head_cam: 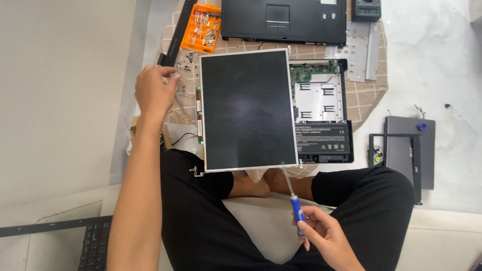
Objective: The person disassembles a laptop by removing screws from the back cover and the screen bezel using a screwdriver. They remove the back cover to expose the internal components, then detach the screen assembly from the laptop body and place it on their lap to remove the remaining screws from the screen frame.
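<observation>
A bare laptop screen panel (247, 109), dark with a silver frame, lies across my knees and a woven mat. My right hand (325, 235) is closed on a blue-handled screwdriver (296, 206) whose thin shaft reaches up to the panel's lower right corner. My left hand (154, 89) is stretched out to the panel's left, fingers pinched together beside a scatter of small screws (185, 59) on the mat. Whether it holds a screw I cannot tell. A thin circuit strip (199, 114) runs along the panel's left edge.
An orange bit case (202, 28) and a black palm-rest cover (283, 21) lie at the top. The opened laptop base with battery (321, 115) sits under the panel's right side. Metal plates (362, 50), a grey lid with bezel (407, 150) and a keyboard (94, 246) are around.
</observation>
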